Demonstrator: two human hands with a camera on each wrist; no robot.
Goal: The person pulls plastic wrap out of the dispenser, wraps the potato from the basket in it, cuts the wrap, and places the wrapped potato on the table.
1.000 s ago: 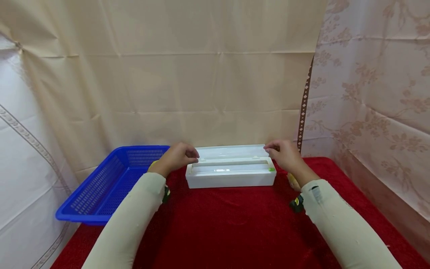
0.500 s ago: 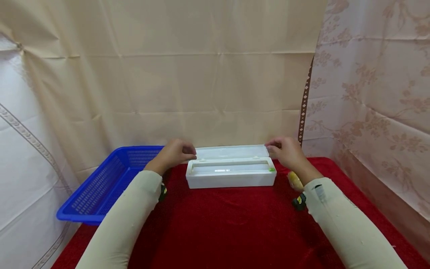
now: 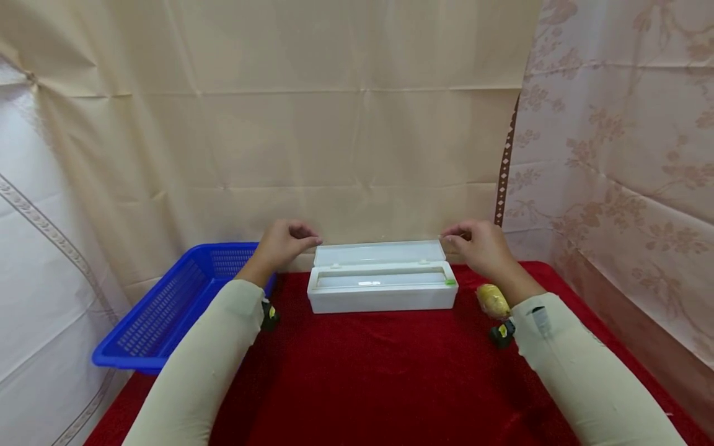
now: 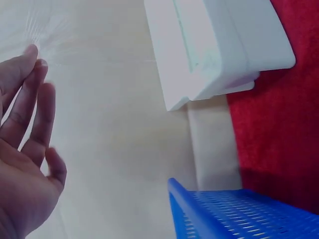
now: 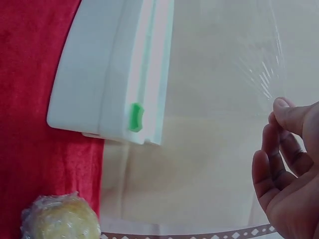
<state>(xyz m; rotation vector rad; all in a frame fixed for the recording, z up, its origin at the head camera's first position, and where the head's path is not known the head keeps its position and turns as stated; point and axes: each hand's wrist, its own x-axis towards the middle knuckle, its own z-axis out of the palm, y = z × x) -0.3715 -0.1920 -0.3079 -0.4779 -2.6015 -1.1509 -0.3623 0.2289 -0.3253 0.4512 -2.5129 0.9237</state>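
Clear film (image 5: 266, 74), spread between left hand (image 3: 281, 244) and right hand (image 3: 478, 248), pinched by both — raised near lid (image 3: 379, 253) of white box (image 3: 385, 301). Blue basket (image 3: 192, 251) partly blocked by left sleeve (image 3: 192, 359); wrapped yellow lump (image 3: 493, 301) seen near right wrist.

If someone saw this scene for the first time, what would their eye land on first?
Probably the bright blue basket on the left and the long white box, lid open, toward the back of the red cloth. Next, the left hand and right hand, near the lid's two ends, each pinching clear film. A wrapped yellowish item sits right of the box.
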